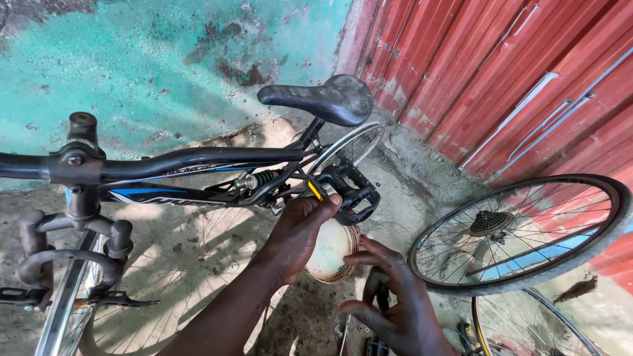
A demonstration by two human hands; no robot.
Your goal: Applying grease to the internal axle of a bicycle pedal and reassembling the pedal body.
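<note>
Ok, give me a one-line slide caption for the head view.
Left hand grips a black bicycle pedal; right hand hovers below, beside a loose wheel.

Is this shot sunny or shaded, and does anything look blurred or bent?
Head view: bright sun from above throws spoke shadows of the front wheel across the ground; the left hand on the pedal and the right hand look sharp; the loose wheel at the right bows slightly, as from a wide lens; no strong glare.

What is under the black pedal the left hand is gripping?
Below the pedal sits a pale round guard disc; the left hand covers its left part, hiding the crank.
</note>
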